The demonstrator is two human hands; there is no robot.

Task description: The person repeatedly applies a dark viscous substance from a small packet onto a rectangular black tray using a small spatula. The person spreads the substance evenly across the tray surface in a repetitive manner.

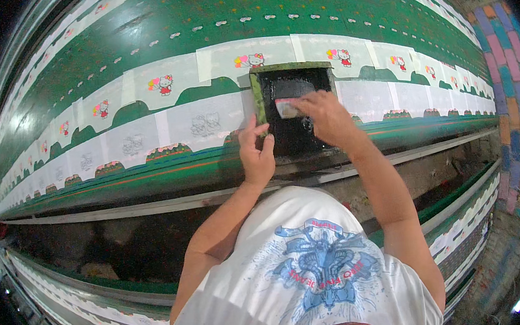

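Observation:
A screen-printing frame (258,97) with green-patterned edges and a dark mesh lies on the white fabric strip before me. My right hand (328,117) grips a small squeegee (287,108) with a pale blade and a reddish top edge, held over the dark mesh. At the frame's left side is my left hand (257,151), its fingers apart and the fingertips touching the frame's edge. Left of the frame, the near fabric panel (182,125) bears a grey outline of cartoon cats. The fabric beneath the frame is hidden.
A long green printing table (209,4) stretches to both sides. Behind the frame runs a row of white panels (214,66) with coloured cartoon cats. A pale rail (120,212) follows the table's near edge. Patterned paving (510,75) lies at the right; another table (115,310) stands behind me.

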